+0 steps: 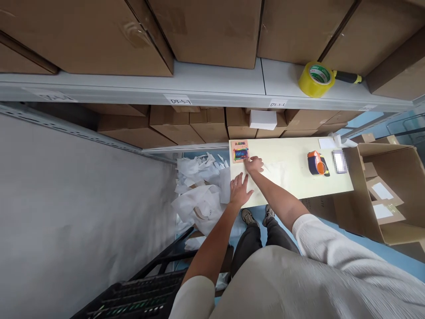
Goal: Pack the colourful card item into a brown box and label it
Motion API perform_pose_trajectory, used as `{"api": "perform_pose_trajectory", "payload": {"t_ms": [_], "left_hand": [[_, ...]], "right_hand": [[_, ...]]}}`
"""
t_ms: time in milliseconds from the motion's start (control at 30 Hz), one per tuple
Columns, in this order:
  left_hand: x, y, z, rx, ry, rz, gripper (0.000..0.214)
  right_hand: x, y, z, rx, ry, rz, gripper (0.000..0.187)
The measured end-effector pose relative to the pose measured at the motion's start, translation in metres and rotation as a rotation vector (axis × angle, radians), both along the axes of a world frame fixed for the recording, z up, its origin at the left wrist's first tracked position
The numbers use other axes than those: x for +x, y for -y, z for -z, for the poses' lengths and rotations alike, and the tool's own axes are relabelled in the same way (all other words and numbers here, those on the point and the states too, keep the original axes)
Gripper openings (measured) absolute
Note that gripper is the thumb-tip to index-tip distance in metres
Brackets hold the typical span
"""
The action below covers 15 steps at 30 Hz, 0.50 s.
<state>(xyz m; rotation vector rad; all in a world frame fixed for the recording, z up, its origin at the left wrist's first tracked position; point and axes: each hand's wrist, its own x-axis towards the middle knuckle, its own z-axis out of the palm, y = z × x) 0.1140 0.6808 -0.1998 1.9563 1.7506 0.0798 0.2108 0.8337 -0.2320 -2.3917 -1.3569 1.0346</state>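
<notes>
On the pale table board, a flat pink packet (235,156) with a dark, rainbow-edged picture lies at the far left corner. My right hand (254,164) is at the packet's lower right corner, fingers partly spread and touching or nearly touching it. Nearer to me, my left hand (239,191) rests over the board's left edge with its fingers apart and a ring on one finger. A thin whitish sheet (277,173), hard to tell from the board, lies right of my right hand.
An orange and purple tape dispenser (317,163) and a phone-like blurred item (339,161) sit on the table board (299,188). An open carton (357,195) stands at its right. White wrapping scraps (202,204) pile up left. Yellow tape (315,79) lies on the shelf above.
</notes>
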Motion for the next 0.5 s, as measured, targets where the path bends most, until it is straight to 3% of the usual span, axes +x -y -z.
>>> {"api": "perform_pose_trajectory", "payload": {"t_ms": [100,267,400,500], "left_hand": [[0.001,0.000,-0.002,-0.004,0.007,-0.005,0.087],[0.001,-0.001,-0.002,-0.006,0.011,-0.011,0.088],[0.001,-0.001,0.000,-0.014,-0.003,-0.010,0.089],[0.001,-0.002,-0.001,-0.016,-0.021,-0.001,0.089]], "right_hand": [[-0.004,-0.002,0.003,-0.032,0.004,0.012,0.046],[0.002,-0.004,0.009,0.177,-0.144,0.029,0.039],[0.011,-0.009,-0.001,0.102,-0.151,0.033,0.029],[0.021,-0.011,-0.016,0.063,-0.274,0.129,0.023]]}}
